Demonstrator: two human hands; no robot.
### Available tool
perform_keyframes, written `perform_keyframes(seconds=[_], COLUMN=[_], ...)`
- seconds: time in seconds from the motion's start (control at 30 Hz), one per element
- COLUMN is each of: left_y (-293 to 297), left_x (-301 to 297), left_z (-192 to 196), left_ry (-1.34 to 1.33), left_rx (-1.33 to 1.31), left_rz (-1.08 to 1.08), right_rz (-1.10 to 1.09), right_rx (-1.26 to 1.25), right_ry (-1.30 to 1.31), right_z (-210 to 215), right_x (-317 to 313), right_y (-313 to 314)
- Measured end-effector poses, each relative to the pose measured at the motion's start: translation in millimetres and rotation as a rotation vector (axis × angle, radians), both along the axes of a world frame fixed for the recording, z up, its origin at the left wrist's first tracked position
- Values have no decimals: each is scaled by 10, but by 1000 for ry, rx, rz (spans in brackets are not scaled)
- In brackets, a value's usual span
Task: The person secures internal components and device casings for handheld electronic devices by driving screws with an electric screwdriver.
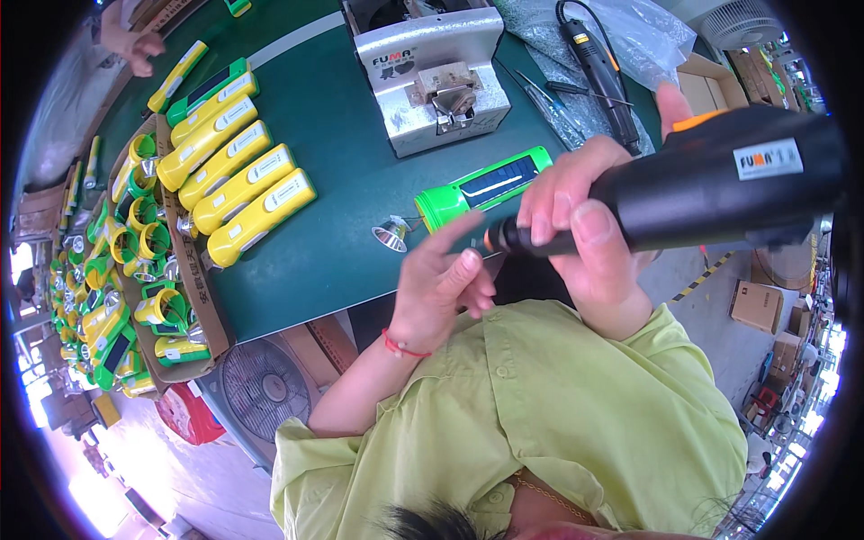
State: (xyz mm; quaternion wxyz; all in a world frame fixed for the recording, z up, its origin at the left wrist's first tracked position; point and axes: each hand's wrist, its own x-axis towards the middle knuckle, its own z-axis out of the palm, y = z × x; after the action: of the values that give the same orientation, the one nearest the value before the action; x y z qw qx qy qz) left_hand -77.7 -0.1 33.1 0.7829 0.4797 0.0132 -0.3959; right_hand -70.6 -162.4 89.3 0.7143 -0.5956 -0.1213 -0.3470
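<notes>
My right hand is wrapped round the front of a black electric screwdriver with an orange strip, raised above the table's near edge. Its narrow nose points left, toward my left hand. That hand is open, fingers apart, the index finger stretched out beside the screwdriver's tip. Whether a tiny part lies at the tip is too small to tell. Just beyond both hands, a green flashlight with a dark solar panel lies on the green table. Its silver reflector cup hangs off the open end on wires.
A silver metal machine stands at the back. Several yellow flashlights lie in a row at left, beside a cardboard box full of flashlight parts. Another black electric screwdriver and tweezers lie back right. Another person's hand shows far left.
</notes>
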Motion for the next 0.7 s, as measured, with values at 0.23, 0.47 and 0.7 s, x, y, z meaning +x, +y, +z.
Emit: perform_keyframes(seconds=[0.23,0.47,0.7], left_y=[70,51,73], left_x=[365,443,429], left_z=[-141,-369,-324], left_ry=[-1649,-1566,-1545], left_rx=[852,786,741], left_rz=[229,168,146], right_rz=[-36,22,117], right_rx=[-151,-579,-508], right_ry=[12,16,49], right_z=[-198,-255,-387], right_x=[66,117,-38], right_y=[-24,-139,-115])
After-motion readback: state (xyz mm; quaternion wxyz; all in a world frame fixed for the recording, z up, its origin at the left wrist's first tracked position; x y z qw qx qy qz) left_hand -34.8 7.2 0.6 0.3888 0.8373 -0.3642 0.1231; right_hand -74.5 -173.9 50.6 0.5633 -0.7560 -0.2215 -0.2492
